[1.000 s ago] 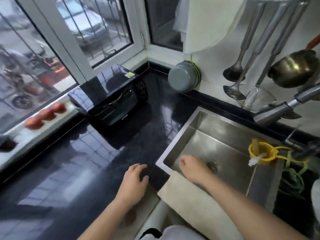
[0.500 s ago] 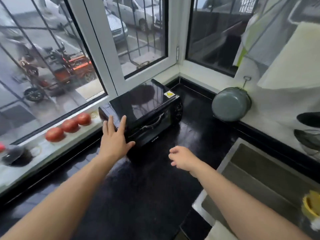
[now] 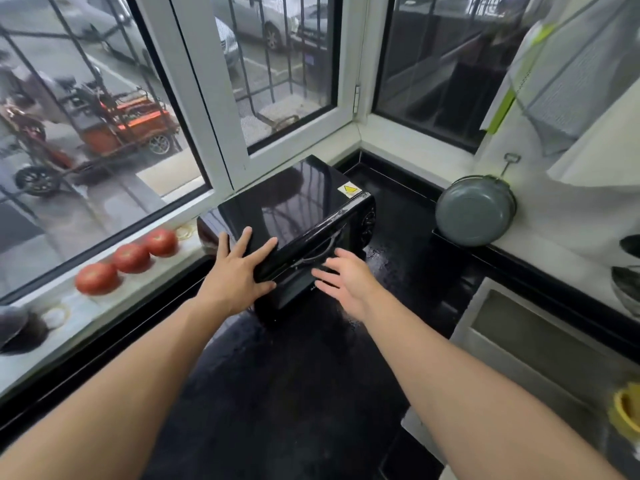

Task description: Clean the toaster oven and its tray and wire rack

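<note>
Both forearms are reaching out over the black desk point(image 3: 294, 393) toward the oven point(image 3: 294, 216), which is sitting at the desk's far left, just beside the window sill point(image 3: 86, 306). The left hand point(image 3: 239, 271) is lying flat on the oven's top front corner, fingers point(image 3: 242, 242) straight and spread, pressing rather than grasping. The right hand point(image 3: 346, 275) is hovering just before the door and its handle point(image 3: 318, 252), fingers released and grasping nothing; motion blur is hiding whether it is touching.

The door is standing closed, so tray and rack are not showing. No cloth or sponge is in either hand. By this, cleaning is hardly beginning: opening, emptying, washing and wiping are all looking left to do.

Further off, the sink point(image 3: 540, 341) is lying to the right, tomatoes point(image 3: 131, 258) are sitting on the sill, and a grey pan point(image 3: 472, 216) is leaning on the wall.
</note>
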